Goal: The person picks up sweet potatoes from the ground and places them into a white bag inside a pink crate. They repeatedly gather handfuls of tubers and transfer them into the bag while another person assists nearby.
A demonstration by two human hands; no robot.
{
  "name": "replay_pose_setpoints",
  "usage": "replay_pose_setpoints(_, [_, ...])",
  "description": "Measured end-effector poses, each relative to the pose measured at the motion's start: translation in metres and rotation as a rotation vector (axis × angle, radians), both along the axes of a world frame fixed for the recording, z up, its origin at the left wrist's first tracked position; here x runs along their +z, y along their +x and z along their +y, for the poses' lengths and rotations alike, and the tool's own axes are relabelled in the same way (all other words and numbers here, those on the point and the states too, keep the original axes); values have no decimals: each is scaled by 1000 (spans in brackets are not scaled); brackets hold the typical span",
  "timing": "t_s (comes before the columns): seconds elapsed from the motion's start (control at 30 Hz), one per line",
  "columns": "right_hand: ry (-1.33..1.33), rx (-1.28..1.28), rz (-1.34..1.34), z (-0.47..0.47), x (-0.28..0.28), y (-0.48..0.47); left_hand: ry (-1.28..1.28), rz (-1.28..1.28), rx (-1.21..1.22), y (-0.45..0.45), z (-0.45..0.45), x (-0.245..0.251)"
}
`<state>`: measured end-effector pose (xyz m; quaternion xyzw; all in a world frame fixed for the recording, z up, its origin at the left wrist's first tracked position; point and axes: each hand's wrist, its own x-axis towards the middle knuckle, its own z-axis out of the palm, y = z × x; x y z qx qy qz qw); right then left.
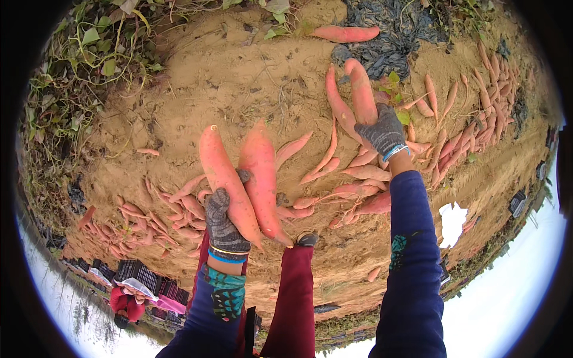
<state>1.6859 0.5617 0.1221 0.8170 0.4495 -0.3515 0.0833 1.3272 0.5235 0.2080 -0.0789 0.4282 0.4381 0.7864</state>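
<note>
My left hand (224, 226), in a grey knit glove, grips a long sweet potato (228, 181) in front of me. Right beside it, a second, thicker sweet potato (258, 179) is held up too, with a gloved fingertip showing between the two. My right hand (385, 129), gloved the same way, is closed around a large sweet potato (362, 91) with a curved top, farther out on the right. A slimmer sweet potato (339, 103) slants against that one; whether my fingers also hold it is hidden.
Loose sweet potatoes (367, 172) lie around my feet, with heaps at left (134, 223) and right (497, 103). Another sweet potato (344, 34) rests by black plastic film (385, 49). Vines (103, 49) border the soil. A person (127, 306) is near black crates (138, 273).
</note>
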Motion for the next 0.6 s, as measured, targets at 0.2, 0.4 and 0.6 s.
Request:
replay_pose_setpoints(0.2, [53, 367, -287, 129, -59, -40, -74, 115, -37, -4, 23, 2])
replay_pose_setpoints(0.4, [-306, 625, -488, 210, -103, -63, -258, 3, 188, -20, 31, -7])
replay_pose_setpoints(0.6, [-526, 763, -619, 219, -144, -83, -351, -116, 430, -36, 20, -16])
